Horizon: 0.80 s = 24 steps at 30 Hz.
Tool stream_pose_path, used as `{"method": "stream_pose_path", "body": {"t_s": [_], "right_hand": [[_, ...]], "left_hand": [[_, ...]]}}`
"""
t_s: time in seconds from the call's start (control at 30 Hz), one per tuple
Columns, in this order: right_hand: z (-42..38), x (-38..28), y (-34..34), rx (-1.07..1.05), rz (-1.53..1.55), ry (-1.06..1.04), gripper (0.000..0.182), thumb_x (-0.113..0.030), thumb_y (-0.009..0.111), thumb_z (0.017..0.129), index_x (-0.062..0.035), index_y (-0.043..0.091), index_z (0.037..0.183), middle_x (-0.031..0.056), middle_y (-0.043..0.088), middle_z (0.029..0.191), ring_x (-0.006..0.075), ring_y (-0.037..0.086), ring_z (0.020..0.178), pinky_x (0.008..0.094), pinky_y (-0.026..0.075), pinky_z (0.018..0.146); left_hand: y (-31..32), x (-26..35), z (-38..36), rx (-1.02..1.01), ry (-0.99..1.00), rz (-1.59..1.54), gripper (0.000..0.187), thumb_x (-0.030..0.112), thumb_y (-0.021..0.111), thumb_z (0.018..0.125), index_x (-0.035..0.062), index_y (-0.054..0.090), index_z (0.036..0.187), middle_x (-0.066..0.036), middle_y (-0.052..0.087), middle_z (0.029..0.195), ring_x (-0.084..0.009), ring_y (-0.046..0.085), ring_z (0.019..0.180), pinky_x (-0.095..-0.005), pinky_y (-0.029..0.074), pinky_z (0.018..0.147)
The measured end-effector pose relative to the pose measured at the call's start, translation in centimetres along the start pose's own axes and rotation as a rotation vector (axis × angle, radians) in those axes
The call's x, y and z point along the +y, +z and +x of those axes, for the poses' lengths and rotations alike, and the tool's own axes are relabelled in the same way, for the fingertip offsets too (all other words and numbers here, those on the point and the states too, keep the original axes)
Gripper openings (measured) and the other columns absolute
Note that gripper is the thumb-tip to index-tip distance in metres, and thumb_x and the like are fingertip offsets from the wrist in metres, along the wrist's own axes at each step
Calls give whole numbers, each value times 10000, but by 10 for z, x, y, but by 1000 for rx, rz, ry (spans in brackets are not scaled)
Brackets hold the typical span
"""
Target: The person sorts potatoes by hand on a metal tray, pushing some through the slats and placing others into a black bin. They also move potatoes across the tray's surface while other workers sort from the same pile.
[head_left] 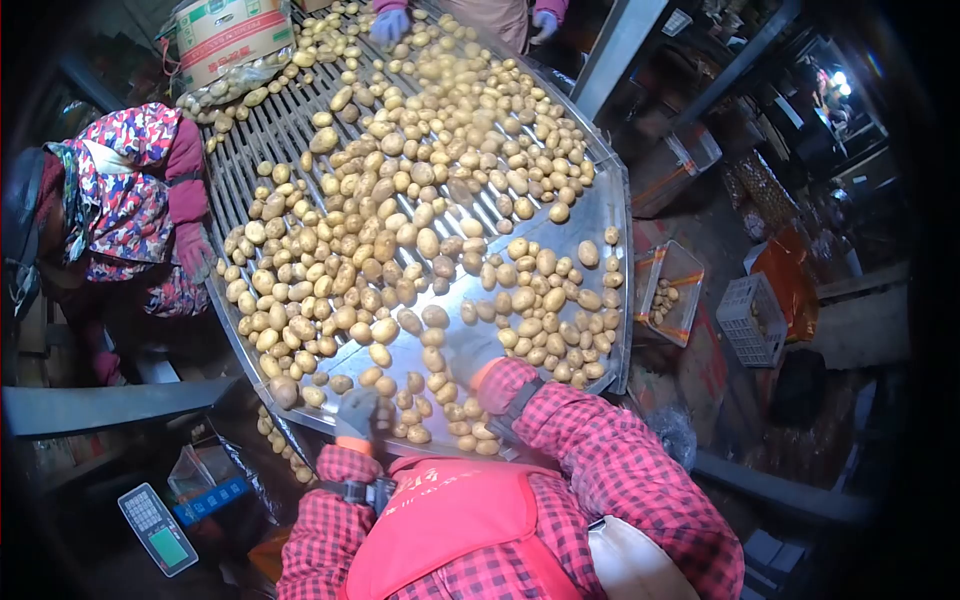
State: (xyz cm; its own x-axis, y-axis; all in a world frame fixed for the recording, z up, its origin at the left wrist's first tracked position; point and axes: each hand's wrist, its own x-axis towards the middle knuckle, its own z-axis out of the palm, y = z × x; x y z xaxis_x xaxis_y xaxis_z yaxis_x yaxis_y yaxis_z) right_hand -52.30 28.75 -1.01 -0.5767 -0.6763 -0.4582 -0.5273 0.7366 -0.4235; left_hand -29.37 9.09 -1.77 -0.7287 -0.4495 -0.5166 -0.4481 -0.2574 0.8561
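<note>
A slatted metal sorting table (285, 130) runs away from me, covered with several small yellow potatoes (400, 220). My left hand (358, 412), in a grey glove with a red plaid sleeve, sits at the near edge of the table with its fingers curled; whether it holds a potato is hidden. My right hand (468, 352), also grey-gloved, lies palm down among the potatoes on the smooth metal end plate (590, 215), touching them without a visible grip.
A person in a floral jacket stands at the left, one red-gloved hand (192, 250) on the table rim. Another person's blue-gloved hands (388, 22) work at the far end. A cardboard box (232, 35), a scale (158, 528) and crates (670, 290) surround the table.
</note>
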Motion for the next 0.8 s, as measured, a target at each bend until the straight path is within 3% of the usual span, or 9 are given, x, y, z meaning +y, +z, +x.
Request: {"method": "stream_pose_path", "body": {"t_s": [0.13,0.3,0.37,0.47,0.57,0.6,0.67,0.77,0.8], "right_hand": [[-31,-36,-17,-63,505,153,367,-339,714,821,-107,687,1104,159,685,1179,366,673,1033,442,527,912],[-12,-52,-23,212,357,-281,370,-348,678,854,-107,696,1134,152,677,1147,336,644,1083,434,517,898],[29,-40,-27,461,7,-280,357,-346,671,867,-92,726,1112,166,701,1007,329,687,949,425,529,837],[51,-26,-33,273,7,-262,280,-301,617,876,-69,751,959,182,714,916,343,701,904,448,536,761],[44,-47,-13,450,432,-92,272,-260,580,879,-38,733,840,201,713,812,328,717,823,452,546,706],[30,-68,-41,93,536,14,271,-289,643,820,-70,763,926,216,721,915,376,703,863,463,559,799],[4,-84,-18,156,603,-438,329,-335,679,798,-66,742,976,189,712,985,361,697,941,455,550,825],[3,-112,-46,-25,176,-646,413,-417,767,813,-46,685,974,154,695,1039,252,681,1018,428,532,848],[19,-100,-22,135,128,-627,527,-411,814,775,-98,680,1177,144,694,1113,254,643,1119,443,448,1046]], "left_hand": [[69,46,-42,-57,-427,-739,424,437,581,999,76,586,1222,-81,636,997,-223,627,839,-365,540,690],[59,55,-39,-291,-579,-1036,475,509,495,1025,87,566,1230,-73,624,1018,-242,609,833,-402,533,733],[50,43,-46,-255,-526,-1077,419,460,482,1045,83,557,1211,-92,619,1058,-250,609,897,-414,529,775],[38,34,-56,-253,-475,-980,438,382,456,1065,53,505,1349,-143,609,1212,-265,616,1033,-372,532,830],[17,12,-56,-377,-163,-544,466,195,547,1000,33,448,1426,-159,610,1255,-270,627,1097,-361,535,893],[13,16,-57,-404,-209,-726,525,93,592,959,21,428,1452,-160,614,1263,-264,632,1116,-357,535,920],[23,22,-62,-262,54,-404,529,309,509,1019,29,427,1459,-159,641,1178,-266,631,1028,-375,533,829],[0,-26,-39,-342,-127,-634,652,570,352,1052,89,401,1491,-159,589,1305,-279,611,1087,-450,523,868],[0,-27,-40,-341,-127,-636,652,570,352,1052,89,401,1491,-159,589,1305,-279,611,1087,-450,523,868]]}}
